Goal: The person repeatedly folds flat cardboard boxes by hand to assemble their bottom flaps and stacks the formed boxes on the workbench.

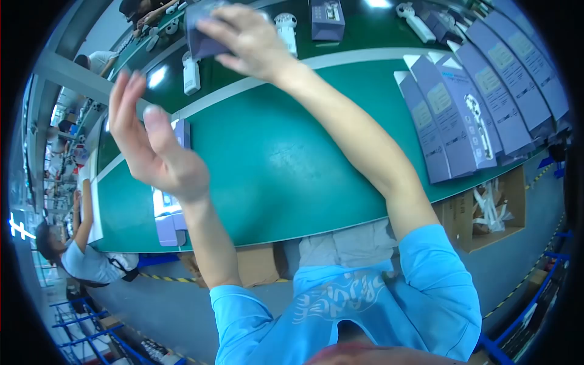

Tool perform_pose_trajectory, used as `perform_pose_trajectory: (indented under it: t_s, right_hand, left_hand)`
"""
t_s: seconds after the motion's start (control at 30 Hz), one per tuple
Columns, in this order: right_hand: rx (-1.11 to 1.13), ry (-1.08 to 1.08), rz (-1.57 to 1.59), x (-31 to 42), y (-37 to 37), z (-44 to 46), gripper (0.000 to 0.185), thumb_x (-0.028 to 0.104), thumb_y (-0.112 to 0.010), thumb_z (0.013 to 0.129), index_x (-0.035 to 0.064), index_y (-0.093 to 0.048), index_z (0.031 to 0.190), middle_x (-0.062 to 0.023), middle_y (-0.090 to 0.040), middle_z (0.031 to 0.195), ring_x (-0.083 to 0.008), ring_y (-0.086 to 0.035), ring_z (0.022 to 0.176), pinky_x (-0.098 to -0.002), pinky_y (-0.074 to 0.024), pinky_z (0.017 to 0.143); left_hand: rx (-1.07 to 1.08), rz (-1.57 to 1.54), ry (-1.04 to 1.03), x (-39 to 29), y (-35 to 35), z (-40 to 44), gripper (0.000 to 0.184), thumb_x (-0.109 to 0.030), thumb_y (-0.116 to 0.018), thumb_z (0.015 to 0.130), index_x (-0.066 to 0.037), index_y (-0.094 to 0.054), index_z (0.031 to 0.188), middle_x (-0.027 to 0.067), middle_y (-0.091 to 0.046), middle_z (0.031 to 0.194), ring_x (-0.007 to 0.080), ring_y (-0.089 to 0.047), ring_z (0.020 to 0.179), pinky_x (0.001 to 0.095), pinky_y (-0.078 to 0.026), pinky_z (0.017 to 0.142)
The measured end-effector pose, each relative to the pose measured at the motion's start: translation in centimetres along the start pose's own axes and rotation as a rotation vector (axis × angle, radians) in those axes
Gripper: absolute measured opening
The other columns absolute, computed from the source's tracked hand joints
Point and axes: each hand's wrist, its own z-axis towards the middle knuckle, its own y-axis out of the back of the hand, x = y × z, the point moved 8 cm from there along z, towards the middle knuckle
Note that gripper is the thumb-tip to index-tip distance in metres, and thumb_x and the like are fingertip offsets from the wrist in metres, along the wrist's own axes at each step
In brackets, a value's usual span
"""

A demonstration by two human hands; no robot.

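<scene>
At the top of the view, my right hand [249, 42] is closed on a purple box [204, 36], held over the dark conveyor strip beyond the green table [292, 152]. My left hand [158, 140] is raised over the table's left part, its fingers apart and nothing in it. Below and behind that hand lies another purple box [170, 228], partly hidden by the left hand and wrist. A row of upright purple cartons [450, 115] leans together on the table's right side.
White handheld devices [191, 74] and a purple box [327, 21] sit on the dark strip [365, 36]. Below the table's right edge is a cardboard box [514, 201] with white pieces. A co-worker [85, 261] is at the left; another person's hands show at the top left.
</scene>
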Motion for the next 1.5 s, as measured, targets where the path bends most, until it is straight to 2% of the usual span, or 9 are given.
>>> perform_pose_trajectory:
  t_s: [0.13, 0.4, 0.67, 0.97, 1.07, 1.23, 1.3, 1.37, 1.5]
  right_hand:
    - [0.603, -0.275, 0.001, 0.0, -11.7, -13.6, 0.042, 0.033, -0.066, 0.09, 0.0135, -0.061, 0.127, -0.0118, -0.05, 0.143, -0.0309, -0.041, 0.139, -0.0522, -0.0336, 0.114]
    - [0.746, -0.379, 0.258, 1.9, -7.0, -14.8, 0.034, 0.033, -0.06, 0.093, 0.0117, -0.065, 0.119, -0.0116, -0.054, 0.138, -0.0317, -0.044, 0.136, -0.0459, -0.0332, 0.116]
    - [0.8, -0.35, 0.315, 3.9, -4.2, -15.9, 0.033, 0.033, -0.06, 0.093, 0.011, -0.064, 0.118, -0.0115, -0.056, 0.134, -0.0321, -0.048, 0.132, -0.0441, -0.0338, 0.116]
    - [0.765, -0.395, 0.36, 3.8, -3.7, -15.6, 0.033, 0.032, -0.059, 0.093, 0.0095, -0.065, 0.118, -0.0113, -0.059, 0.131, -0.0292, -0.051, 0.128, -0.0439, -0.0361, 0.114]
    - [0.755, -0.457, 0.418, 3.2, -3.7, -14.9, 0.033, 0.03, -0.061, 0.094, 0.0087, -0.064, 0.118, -0.0114, -0.059, 0.132, -0.0295, -0.054, 0.126, -0.0429, -0.0407, 0.11]
    - [0.28, -0.645, 0.837, 1.6, 2.1, -6.4, 0.043, 0.029, -0.069, 0.092, 0.0062, -0.061, 0.127, -0.0107, -0.063, 0.125, -0.0253, -0.064, 0.112, -0.0364, -0.0509, 0.095]
    - [-0.178, -0.439, 0.891, 2.7, 7.3, -2.7, 0.058, 0.032, -0.075, 0.089, 0.0057, -0.052, 0.135, -0.0088, -0.062, 0.126, -0.0249, -0.064, 0.111, -0.036, -0.0522, 0.092]
    - [-0.352, -0.532, 1.024, 2.8, 9.7, -0.6, 0.051, 0.026, -0.074, 0.084, 0.0053, -0.055, 0.126, -0.0123, -0.061, 0.126, -0.0275, -0.064, 0.107, -0.0366, -0.0522, 0.091]
    - [-0.238, -0.475, 0.967, -1.1, 14.0, 0.5, 0.069, 0.016, -0.078, 0.081, 0.0022, -0.043, 0.138, -0.0154, -0.052, 0.132, -0.0271, -0.056, 0.115, -0.0388, -0.0462, 0.098]
  left_hand:
    - [0.423, 0.497, 0.362, 7.5, 8.1, -5.5, 0.04, -0.025, -0.06, 0.097, 0.002, -0.06, 0.125, 0.0254, -0.057, 0.133, 0.036, -0.056, 0.125, 0.0434, -0.041, 0.107]
    - [1.021, 1.078, 0.723, 16.8, 16.2, -15.8, 0.098, -0.066, -0.073, 0.075, -0.01, -0.043, 0.149, 0.0315, -0.033, 0.154, 0.0468, -0.036, 0.142, 0.0555, -0.032, 0.114]
    - [0.882, 1.017, 0.974, 19.7, 18.0, -15.5, 0.106, -0.071, -0.074, 0.07, -0.015, -0.039, 0.153, 0.0307, -0.029, 0.156, 0.0457, -0.033, 0.143, 0.0542, -0.032, 0.114]
    - [0.641, 0.847, 0.753, 17.0, 16.5, -9.7, 0.108, -0.051, -0.086, 0.07, -0.005, -0.035, 0.153, 0.0288, -0.034, 0.153, 0.0399, -0.039, 0.14, 0.048, -0.033, 0.115]
    - [0.449, 0.804, 0.356, 12.9, 13.4, -4.4, 0.105, -0.039, -0.089, 0.072, 0.004, -0.034, 0.15, 0.0255, -0.042, 0.148, 0.0343, -0.051, 0.129, 0.0445, -0.043, 0.106]
    - [0.144, 0.208, 0.475, 6.9, 5.0, -0.9, 0.095, -0.026, -0.087, 0.079, 0.004, -0.032, 0.151, 0.0247, -0.048, 0.142, 0.0274, -0.063, 0.111, 0.0305, -0.055, 0.084]
    - [0.108, 0.653, 0.728, 7.4, 1.4, -5.0, 0.086, -0.019, -0.085, 0.08, 0.003, -0.038, 0.148, 0.0261, -0.046, 0.145, 0.0289, -0.057, 0.121, 0.0375, -0.051, 0.096]
    - [0.299, 0.308, -0.144, 0.4, -7.4, -5.1, 0.08, -0.018, -0.083, 0.081, 0.003, -0.041, 0.146, 0.0244, -0.048, 0.142, 0.0302, -0.048, 0.132, 0.043, -0.043, 0.106]
    - [0.208, 0.042, -0.107, -2.6, -10.2, -4.4, 0.081, -0.029, -0.074, 0.086, 0.002, -0.034, 0.149, 0.0212, -0.049, 0.138, 0.0327, -0.04, 0.137, 0.0448, -0.036, 0.111]
